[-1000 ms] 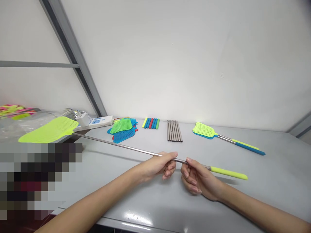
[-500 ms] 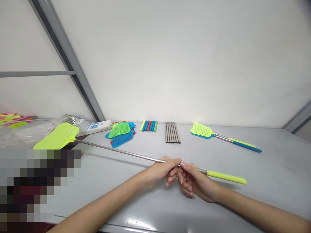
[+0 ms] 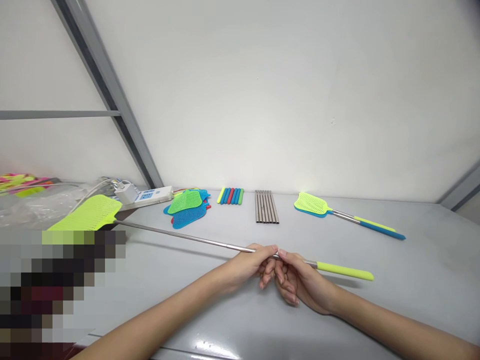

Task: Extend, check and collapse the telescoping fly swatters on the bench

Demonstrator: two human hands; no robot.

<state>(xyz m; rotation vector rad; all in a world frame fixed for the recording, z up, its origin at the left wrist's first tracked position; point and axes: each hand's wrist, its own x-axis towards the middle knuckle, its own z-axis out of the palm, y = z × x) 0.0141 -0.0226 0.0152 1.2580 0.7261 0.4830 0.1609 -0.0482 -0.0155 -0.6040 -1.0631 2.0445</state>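
Both hands pinch the thin metal rod of a long fly swatter [image 3: 180, 237] held just above the grey table [image 3: 412, 280]. My left hand [image 3: 250, 265] grips the rod from the left, and my right hand [image 3: 298, 281] grips it from the right, fingertips of both hands touching. The swatter's yellow-green mesh head [image 3: 88, 215] reaches out to the left past the table edge. Its yellow-green handle grip [image 3: 345, 271] sticks out to the right of my right hand.
At the back lie a pile of green, blue and red swatter heads [image 3: 187, 207], a row of coloured handle grips [image 3: 231, 195], a row of metal rods [image 3: 266, 206] and two stacked finished swatters [image 3: 343, 216]. A power strip [image 3: 148, 196] and a plastic bag [image 3: 33, 202] sit far left.
My hands have slid together along the rod until the fingertips meet, and the swatter has shortened: its head has come in towards the table while the handle barely shifted.
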